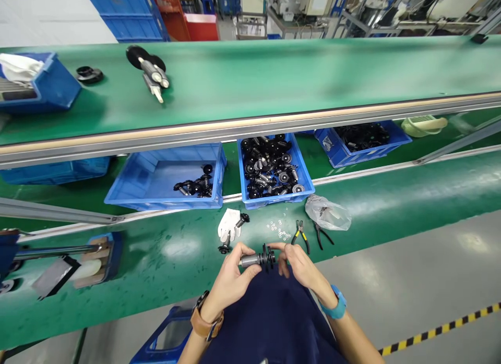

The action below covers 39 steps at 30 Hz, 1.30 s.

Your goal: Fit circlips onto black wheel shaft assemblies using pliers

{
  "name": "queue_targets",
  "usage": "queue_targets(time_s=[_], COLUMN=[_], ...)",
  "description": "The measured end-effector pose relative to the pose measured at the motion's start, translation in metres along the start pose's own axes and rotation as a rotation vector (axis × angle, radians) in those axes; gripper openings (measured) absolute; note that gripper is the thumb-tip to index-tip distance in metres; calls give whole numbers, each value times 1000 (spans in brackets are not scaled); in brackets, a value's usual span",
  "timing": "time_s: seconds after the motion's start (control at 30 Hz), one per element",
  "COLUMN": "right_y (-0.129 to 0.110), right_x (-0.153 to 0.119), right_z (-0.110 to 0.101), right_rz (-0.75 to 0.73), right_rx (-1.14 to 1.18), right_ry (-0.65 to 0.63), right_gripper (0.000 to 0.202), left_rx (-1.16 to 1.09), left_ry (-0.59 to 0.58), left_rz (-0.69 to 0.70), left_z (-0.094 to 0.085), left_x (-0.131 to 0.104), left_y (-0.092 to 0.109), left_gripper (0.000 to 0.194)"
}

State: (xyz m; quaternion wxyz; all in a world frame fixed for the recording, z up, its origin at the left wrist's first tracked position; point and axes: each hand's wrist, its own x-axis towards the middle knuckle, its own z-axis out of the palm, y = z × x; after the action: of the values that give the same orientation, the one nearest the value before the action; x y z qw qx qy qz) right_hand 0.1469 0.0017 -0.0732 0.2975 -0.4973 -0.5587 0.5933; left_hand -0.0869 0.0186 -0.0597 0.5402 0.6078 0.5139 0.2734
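Note:
My left hand (234, 278) is closed round the grey shaft of a part (256, 259) with black discs at its right end. My right hand (294, 262) is at that black end, index finger stretched toward the discs and the other fingers curled; whether it pinches anything is hard to see. Beyond my hands, a white glove (229, 223) lies on the green bench with two similar parts at it. Small white rings (282, 232) are scattered to its right, then yellow-black pliers (300, 235), black pliers (321, 234) and a clear plastic bag (329, 213).
A blue bin (164, 201) holds a few black parts; the bin (277, 198) beside it is full of them. Another blue bin (348, 158) stands farther right. A raised green belt (274, 72) crosses behind. A metal fixture (94, 259) sits at left, a blue stool (160, 348) below.

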Motion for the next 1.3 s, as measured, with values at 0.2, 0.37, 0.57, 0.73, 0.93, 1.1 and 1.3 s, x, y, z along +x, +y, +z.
queue_targets(time_s=[0.2, 0.37, 0.57, 0.73, 0.93, 1.1, 1.3], right_y=[-1, -1, 0, -11, -14, -9, -12], right_x=[-1, -2, 2, 3, 1, -2, -4], right_z=[2, 1, 1, 4, -1, -2, -2], right_rz=[-207, -56, -152, -99, -117, -115, -118], right_rx=[7, -33, -33, -88, -64, -10, -56], right_ry=[145, 60, 65, -19, -13, -35, -33], right_gripper=[70, 73, 73, 86, 73, 75, 73], left_rx=[0, -15, 23, 75, 112, 137, 125], left_ry=[-14, -25, -34, -59, -58, -59, -42], left_rz=[6, 12, 8, 13, 29, 36, 34], left_z=[1, 2, 2, 1, 3, 4, 4], left_x=[2, 3, 5, 5, 6, 6, 3], left_y=[1, -4, -4, 3, 7, 8, 8], left_gripper=[20, 21, 17, 14, 14, 16, 16])
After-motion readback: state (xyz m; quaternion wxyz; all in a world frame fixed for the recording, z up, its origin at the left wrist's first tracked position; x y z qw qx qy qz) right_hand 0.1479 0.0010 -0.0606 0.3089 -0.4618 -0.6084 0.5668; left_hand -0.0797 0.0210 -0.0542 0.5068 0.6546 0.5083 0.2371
